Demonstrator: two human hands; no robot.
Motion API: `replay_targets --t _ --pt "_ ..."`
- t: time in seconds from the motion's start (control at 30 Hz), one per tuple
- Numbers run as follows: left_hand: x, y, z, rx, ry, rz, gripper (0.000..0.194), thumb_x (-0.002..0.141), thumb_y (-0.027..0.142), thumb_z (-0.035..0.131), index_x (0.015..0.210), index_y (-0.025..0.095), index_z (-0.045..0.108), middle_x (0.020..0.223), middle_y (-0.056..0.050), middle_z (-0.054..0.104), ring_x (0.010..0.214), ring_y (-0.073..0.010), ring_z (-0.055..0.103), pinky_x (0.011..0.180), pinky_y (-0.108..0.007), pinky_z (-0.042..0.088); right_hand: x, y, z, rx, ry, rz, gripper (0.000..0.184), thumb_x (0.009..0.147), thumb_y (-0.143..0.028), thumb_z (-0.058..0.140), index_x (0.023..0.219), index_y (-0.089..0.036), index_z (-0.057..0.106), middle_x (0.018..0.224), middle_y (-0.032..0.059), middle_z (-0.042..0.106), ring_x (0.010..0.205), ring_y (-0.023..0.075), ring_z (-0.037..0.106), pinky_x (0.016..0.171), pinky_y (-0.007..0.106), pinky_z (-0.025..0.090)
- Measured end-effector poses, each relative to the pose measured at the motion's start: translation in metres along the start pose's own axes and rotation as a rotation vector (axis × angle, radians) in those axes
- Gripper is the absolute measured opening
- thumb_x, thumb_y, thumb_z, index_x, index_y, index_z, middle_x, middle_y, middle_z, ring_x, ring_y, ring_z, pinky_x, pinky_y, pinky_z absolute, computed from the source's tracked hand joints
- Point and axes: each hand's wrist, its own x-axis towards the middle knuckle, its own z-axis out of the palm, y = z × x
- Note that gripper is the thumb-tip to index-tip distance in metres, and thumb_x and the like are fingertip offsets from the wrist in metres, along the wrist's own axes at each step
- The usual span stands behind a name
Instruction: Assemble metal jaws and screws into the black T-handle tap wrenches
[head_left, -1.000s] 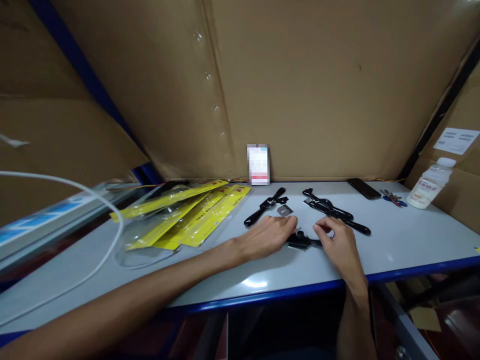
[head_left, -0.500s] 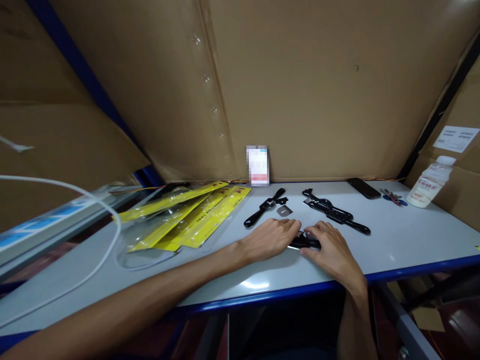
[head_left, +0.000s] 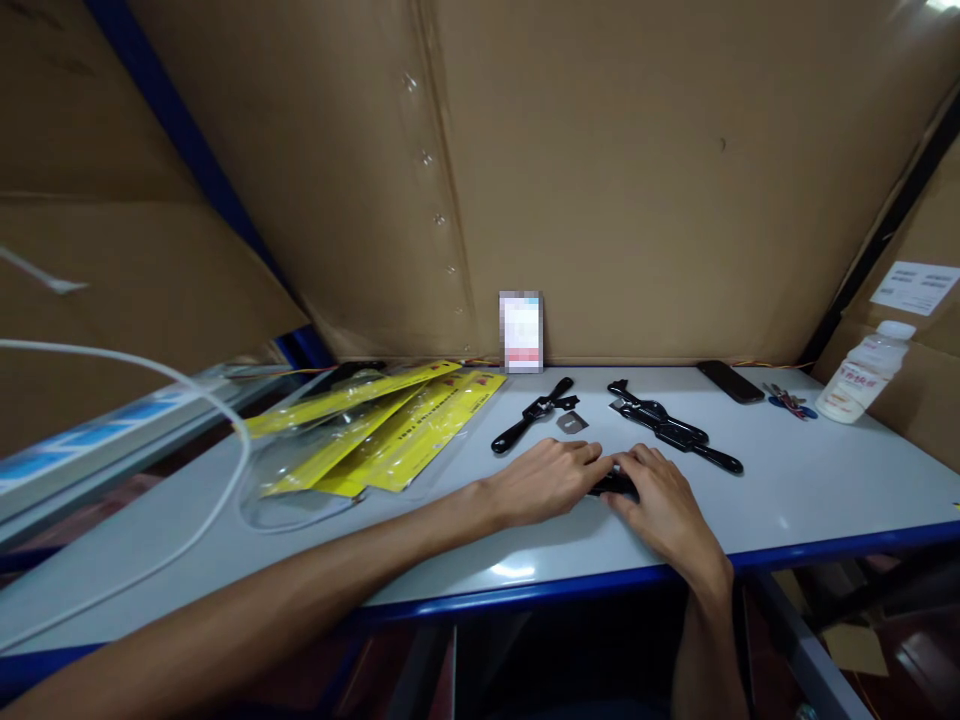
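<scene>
Near the front of the table, a black spokeshave (head_left: 618, 484) lies mostly hidden beneath my fingers. My right hand (head_left: 664, 500) is closed round its right part, thumb in front and fingers behind. From the other side my left hand (head_left: 551, 480) presses its fingertips onto the same tool, close to the right fingertips. Just beyond the left hand are a loose grey metal blade (head_left: 572, 423) with a slot and another black spokeshave (head_left: 532, 415) lying slantwise. Behind my right hand, more black spokeshave parts (head_left: 664, 422) lie overlapping.
Yellow-carded clear packages (head_left: 405, 440) are fanned out on the left, near a white cable (head_left: 244, 450) and a power strip (head_left: 97, 435). A phone (head_left: 521, 335) leans on the cardboard wall. On the right are a dark phone (head_left: 730, 382), small metal-and-blue items (head_left: 789, 402) and a bottle (head_left: 862, 375).
My left fingers have slid slightly right and closed up to the right fingertips, covering more of the spokeshave. The whole view has shifted a little.
</scene>
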Motion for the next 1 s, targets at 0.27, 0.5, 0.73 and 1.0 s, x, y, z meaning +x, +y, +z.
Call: replay_targets --t 0.27,0.5,0.73,1.0 --pt "0.001 0.001 -0.003 0.032 0.001 0.074 0.017 0.097 0.005 0.047 0.099 0.015 0.061 0.088 -0.009 0.067 0.076 -0.0204 0.061 0.057 -0.031 0.038 0.000 -0.001 0.001 0.047 0.006 0.007 0.019 0.093 -0.021 0.062 0.112 -0.020 0.066 0.111 0.0076 0.067 0.108 0.0266 0.059 0.092 0.038 0.045" --pt "0.002 -0.010 0.009 -0.304 0.177 -0.153 0.017 0.101 0.016 0.044 0.096 0.016 0.060 0.085 -0.005 0.066 0.074 -0.0174 0.063 0.068 -0.029 0.047 0.000 -0.003 0.003 0.035 0.016 -0.003 0.037 0.094 -0.021 0.060 0.131 -0.019 0.062 0.119 0.0112 0.067 0.110 0.0284 0.060 0.095 0.041 0.047" --pt "0.000 -0.018 0.009 -0.453 0.269 -0.237 0.016 0.101 0.019 0.045 0.097 0.017 0.060 0.083 -0.003 0.066 0.072 -0.0161 0.062 0.068 -0.028 0.048 -0.001 -0.004 0.004 0.018 0.018 -0.074 0.046 0.097 -0.019 0.052 0.143 -0.021 0.056 0.136 0.0114 0.063 0.122 0.0311 0.056 0.102 0.046 0.046" --pt "0.000 -0.011 0.013 -0.481 0.264 -0.205 0.017 0.102 0.017 0.045 0.103 0.016 0.062 0.091 -0.006 0.069 0.083 -0.0190 0.066 0.076 -0.032 0.051 -0.002 -0.002 0.013 0.018 0.040 -0.054 0.057 0.096 -0.017 0.049 0.153 -0.017 0.045 0.146 0.0141 0.058 0.132 0.0325 0.052 0.110 0.051 0.042"
